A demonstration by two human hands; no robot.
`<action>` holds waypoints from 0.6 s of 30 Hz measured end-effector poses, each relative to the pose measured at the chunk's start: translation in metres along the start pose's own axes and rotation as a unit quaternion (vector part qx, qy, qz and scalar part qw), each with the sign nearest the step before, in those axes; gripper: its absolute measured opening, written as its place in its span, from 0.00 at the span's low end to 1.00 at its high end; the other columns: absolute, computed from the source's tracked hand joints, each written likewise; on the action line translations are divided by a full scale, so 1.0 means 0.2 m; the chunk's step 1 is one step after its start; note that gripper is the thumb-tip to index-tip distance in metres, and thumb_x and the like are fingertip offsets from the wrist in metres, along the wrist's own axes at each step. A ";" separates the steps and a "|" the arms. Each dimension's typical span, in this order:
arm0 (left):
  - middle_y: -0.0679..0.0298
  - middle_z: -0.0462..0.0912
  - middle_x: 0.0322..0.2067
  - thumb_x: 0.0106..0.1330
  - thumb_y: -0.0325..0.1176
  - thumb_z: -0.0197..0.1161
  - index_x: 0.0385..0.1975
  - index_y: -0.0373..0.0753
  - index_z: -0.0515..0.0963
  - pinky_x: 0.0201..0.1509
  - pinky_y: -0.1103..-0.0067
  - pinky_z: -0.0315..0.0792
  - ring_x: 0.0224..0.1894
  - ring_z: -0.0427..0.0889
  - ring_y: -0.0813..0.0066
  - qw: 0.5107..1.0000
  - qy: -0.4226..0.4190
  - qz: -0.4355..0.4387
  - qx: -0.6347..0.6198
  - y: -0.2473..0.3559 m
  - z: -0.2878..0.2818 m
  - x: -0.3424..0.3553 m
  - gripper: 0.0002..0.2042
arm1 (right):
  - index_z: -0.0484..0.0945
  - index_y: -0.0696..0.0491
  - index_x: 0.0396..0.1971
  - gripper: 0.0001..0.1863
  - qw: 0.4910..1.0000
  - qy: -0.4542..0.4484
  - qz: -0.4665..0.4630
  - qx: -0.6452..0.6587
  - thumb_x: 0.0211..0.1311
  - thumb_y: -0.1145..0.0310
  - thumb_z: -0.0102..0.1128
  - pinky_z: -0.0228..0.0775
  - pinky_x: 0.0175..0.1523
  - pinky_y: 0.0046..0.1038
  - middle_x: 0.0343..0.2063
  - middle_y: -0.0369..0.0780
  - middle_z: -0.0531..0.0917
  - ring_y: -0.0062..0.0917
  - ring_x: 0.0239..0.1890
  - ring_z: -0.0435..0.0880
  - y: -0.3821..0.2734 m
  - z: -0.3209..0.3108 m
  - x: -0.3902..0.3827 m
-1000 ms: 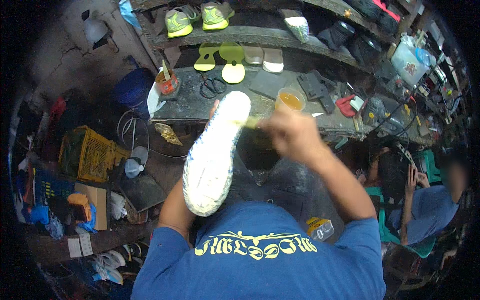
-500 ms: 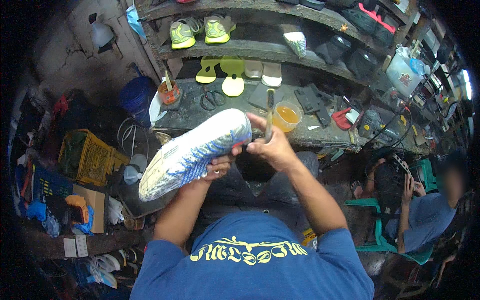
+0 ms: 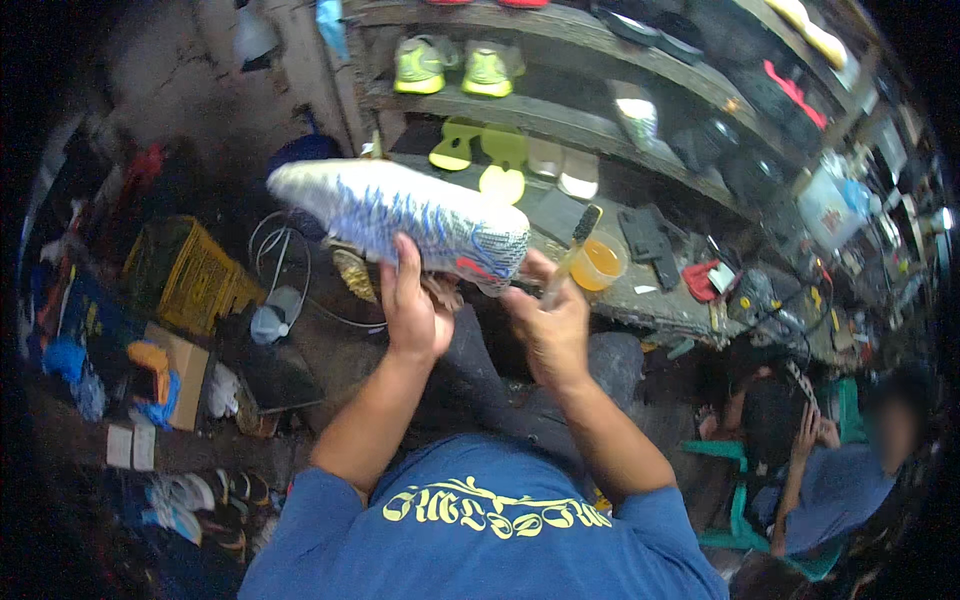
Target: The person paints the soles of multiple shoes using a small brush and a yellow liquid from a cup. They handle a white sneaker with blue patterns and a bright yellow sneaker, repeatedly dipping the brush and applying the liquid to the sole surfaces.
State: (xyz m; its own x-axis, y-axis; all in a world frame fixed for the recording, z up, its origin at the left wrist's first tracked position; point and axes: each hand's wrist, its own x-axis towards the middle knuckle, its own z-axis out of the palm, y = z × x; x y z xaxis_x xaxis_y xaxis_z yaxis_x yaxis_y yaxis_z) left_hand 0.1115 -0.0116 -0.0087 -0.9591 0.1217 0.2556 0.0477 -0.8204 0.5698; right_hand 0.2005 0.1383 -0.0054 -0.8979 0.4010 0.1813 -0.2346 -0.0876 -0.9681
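Note:
I hold a white knit shoe with blue streaks and a red patch crosswise above the bench. My left hand grips it from below, fingers up along its side. My right hand holds a brush upright, dark bristles on top, with fingers at the shoe's heel end. Behind the brush stands a clear cup of amber liquid. Yellow-green sole pieces and dark flat pieces lie on the bench beyond my hands.
Shelves with shoes rise behind the bench. A yellow crate, a cardboard box and cables sit at left. A seated person in blue is at right on a green chair.
The shoe has turned from sole-up and lengthwise to sideways, showing its streaked side, toe swung left and up. Both hands moved with it; the brush is now upright. The view has shifted.

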 end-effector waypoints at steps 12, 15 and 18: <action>0.60 0.85 0.48 0.79 0.52 0.49 0.62 0.38 0.74 0.48 0.75 0.83 0.45 0.87 0.72 0.979 -0.035 -0.199 0.018 0.26 -0.18 0.13 0.24 | 0.88 0.49 0.43 0.12 0.842 -0.138 -0.345 -0.390 0.59 0.77 0.70 0.73 0.34 0.28 0.30 0.37 0.79 0.28 0.31 0.82 -0.56 0.03 0.15; 0.61 0.87 0.43 0.79 0.49 0.50 0.59 0.37 0.75 0.43 0.75 0.84 0.39 0.88 0.72 0.969 -0.005 -0.145 0.198 0.28 -0.16 0.06 0.22 | 0.87 0.45 0.39 0.11 0.783 -0.198 -0.320 -0.496 0.55 0.74 0.70 0.79 0.35 0.34 0.32 0.37 0.82 0.34 0.32 0.86 -0.57 0.16 0.16; 0.61 0.87 0.42 0.79 0.45 0.50 0.57 0.36 0.76 0.42 0.76 0.84 0.38 0.88 0.73 0.960 -0.006 -0.100 0.260 0.34 -0.21 0.04 0.20 | 0.87 0.49 0.35 0.11 0.779 -0.378 -0.342 -0.366 0.52 0.79 0.72 0.78 0.35 0.34 0.33 0.40 0.84 0.36 0.32 0.86 -0.57 0.20 0.14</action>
State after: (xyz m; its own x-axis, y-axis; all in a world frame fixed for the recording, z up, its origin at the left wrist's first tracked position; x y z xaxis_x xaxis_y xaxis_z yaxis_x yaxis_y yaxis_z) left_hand 0.0961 -0.0908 -0.0010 -0.9605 0.2570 0.1067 -0.0022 -0.3906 0.9206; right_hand 0.1868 0.1227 0.1175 -0.6839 -0.5494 0.4800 -0.7273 0.5655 -0.3890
